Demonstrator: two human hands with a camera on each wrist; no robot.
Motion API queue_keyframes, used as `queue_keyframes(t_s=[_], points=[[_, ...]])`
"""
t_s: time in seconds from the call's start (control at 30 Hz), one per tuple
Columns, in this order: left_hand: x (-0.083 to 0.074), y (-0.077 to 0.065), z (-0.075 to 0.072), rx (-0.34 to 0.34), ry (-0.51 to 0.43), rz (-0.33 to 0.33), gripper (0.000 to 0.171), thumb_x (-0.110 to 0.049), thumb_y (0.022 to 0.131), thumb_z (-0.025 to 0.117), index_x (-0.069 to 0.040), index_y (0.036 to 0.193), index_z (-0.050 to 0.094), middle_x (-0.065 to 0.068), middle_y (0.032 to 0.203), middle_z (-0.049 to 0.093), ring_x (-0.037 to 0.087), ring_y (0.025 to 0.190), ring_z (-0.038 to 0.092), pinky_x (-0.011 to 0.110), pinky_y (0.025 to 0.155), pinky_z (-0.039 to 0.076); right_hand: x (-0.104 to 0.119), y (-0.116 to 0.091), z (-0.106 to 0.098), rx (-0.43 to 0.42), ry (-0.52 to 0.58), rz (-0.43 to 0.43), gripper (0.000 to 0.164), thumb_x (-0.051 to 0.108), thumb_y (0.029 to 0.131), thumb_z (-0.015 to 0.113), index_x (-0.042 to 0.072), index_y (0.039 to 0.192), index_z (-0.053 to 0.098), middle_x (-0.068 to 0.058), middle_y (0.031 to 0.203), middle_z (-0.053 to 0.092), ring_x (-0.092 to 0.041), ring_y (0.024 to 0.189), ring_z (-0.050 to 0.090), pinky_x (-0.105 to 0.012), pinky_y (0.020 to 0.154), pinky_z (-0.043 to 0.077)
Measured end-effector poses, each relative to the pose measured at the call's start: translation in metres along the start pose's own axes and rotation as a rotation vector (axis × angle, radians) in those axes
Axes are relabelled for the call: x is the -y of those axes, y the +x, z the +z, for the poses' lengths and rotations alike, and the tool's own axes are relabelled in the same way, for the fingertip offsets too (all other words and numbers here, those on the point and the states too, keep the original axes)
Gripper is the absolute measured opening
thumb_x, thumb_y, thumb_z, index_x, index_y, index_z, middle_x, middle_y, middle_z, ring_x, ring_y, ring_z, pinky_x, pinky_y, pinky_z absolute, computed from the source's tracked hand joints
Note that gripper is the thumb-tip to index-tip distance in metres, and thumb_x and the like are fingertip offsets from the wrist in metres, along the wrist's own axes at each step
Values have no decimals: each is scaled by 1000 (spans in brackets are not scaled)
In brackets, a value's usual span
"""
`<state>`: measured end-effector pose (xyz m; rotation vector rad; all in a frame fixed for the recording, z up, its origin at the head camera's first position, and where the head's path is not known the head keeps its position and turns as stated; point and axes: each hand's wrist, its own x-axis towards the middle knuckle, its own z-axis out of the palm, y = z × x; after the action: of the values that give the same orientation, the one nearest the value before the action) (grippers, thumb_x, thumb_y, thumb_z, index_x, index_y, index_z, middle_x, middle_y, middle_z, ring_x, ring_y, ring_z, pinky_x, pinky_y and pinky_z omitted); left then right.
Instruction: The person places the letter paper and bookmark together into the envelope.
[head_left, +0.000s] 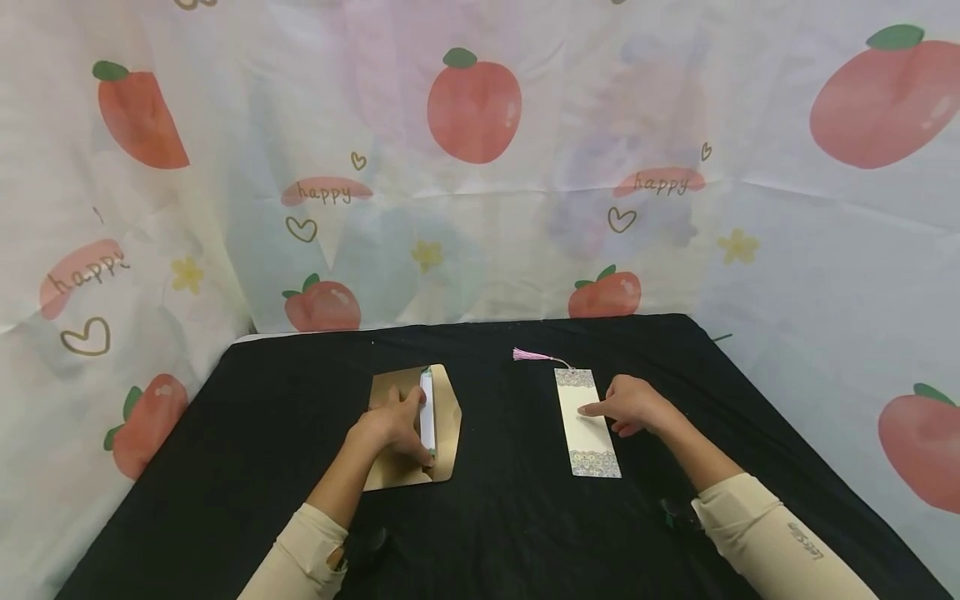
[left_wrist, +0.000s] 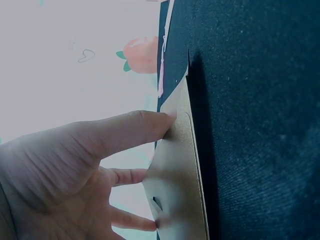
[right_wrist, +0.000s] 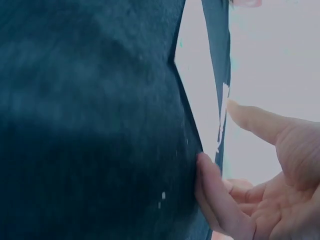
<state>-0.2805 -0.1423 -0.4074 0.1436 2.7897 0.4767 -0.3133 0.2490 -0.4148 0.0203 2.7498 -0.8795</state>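
A gold paper envelope (head_left: 447,417) lies on the black cloth left of centre, its flap spread toward the right. A white card or paper (head_left: 427,412) shows in a strip at the envelope's mouth. My left hand (head_left: 393,425) rests on the envelope with thumb and fingers spread apart, the thumb pressing near the mouth. My right hand (head_left: 633,406) is at the right edge of a cream bookmark (head_left: 581,425) with lace-patterned ends. One finger reaches over the bookmark's middle; whether it touches cannot be told. From the bookmark's far end runs a pink tassel (head_left: 531,355).
Black cloth (head_left: 495,533) covers the table. A white curtain (head_left: 510,242) printed with peaches and hearts stands behind and on both sides. A small dark object (head_left: 678,514) lies by the right sleeve.
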Motion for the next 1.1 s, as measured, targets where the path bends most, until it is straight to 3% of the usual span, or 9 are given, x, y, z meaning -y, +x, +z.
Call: queue_keyframes(t_s=[0.4,0.57,0.8,0.93,1.1], points=[[1,3,6,3,1,-13,96,-41,64,100,-23,138,42,16,127,38,38,104,48,53,80,46,13,-1,10,-2,-114,36,67,34,78,92,-12,104,51,-17,87,56,-26,67,66,-35,58,57],[3,7,7,1,9,-25,97,-42,63,100,-23,139,42,16,127,37,38,104,47,52,80,46,15,2,13,0,-105,55,80,30,78,94,-16,118,42,-17,90,51,-28,74,60,-36,61,58],[7,11,9,-16,-8,-10,94,-38,63,100,-21,136,44,17,122,37,39,101,46,51,77,46,13,5,14,3,-35,51,85,24,77,95,-17,121,34,-21,94,51,-31,81,62,-40,64,59],[3,6,7,-13,-9,-12,96,-39,63,100,-20,137,43,17,126,38,38,104,47,52,78,46,10,6,13,12,45,43,91,20,77,94,-11,125,23,-23,99,52,-33,85,64,-42,66,58],[-1,-3,1,-6,-15,-25,95,-40,64,100,-22,138,43,16,125,38,37,105,47,52,79,46,7,9,13,45,95,-3,77,15,80,92,2,113,25,-22,101,50,-32,85,61,-40,65,53]])
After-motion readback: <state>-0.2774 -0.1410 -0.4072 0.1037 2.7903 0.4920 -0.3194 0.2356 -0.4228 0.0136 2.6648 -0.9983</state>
